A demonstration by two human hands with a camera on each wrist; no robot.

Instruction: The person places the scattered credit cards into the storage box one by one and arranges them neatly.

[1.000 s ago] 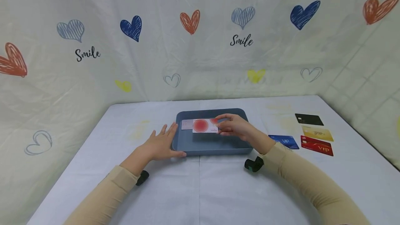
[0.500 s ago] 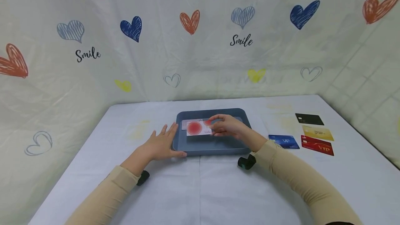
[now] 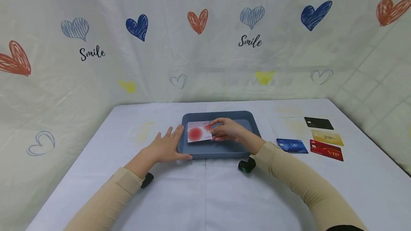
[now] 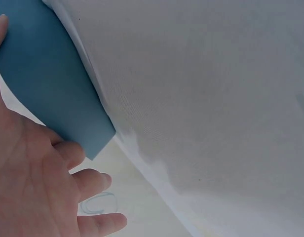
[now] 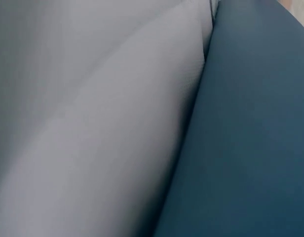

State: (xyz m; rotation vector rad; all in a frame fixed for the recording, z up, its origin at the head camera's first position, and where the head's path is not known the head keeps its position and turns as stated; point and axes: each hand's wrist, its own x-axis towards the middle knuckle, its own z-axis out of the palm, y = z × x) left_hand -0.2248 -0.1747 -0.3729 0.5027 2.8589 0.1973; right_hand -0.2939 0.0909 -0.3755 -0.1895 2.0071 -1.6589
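Note:
My right hand point(image 3: 229, 130) pinches the right end of a white card with red circles point(image 3: 199, 134), over the left part of a blue-grey tray point(image 3: 224, 155). Behind that card, and partly covered by it, lies a pale pink card point(image 3: 194, 124) in the tray. Spread fingers of my left hand point(image 3: 165, 148) rest against the tray's left side, the thumb at its front left corner. In the left wrist view the left hand point(image 4: 36, 173) shows its palm beside the tray wall point(image 4: 58, 84). The right wrist view holds mostly tray wall point(image 5: 241, 128) and cloth.
Right of the tray lie a blue VIP card point(image 3: 292, 145), a red VIP card point(image 3: 326, 150), a gold card point(image 3: 327, 137) and a black card point(image 3: 319, 123). White cloth point(image 3: 179, 195) covers the table. A curtain printed with hearts point(image 3: 218, 56) hangs behind.
My right hand has moved left and slightly toward me with the white card, which now lies in front of the pink card. The left hand has stayed at the tray's left side.

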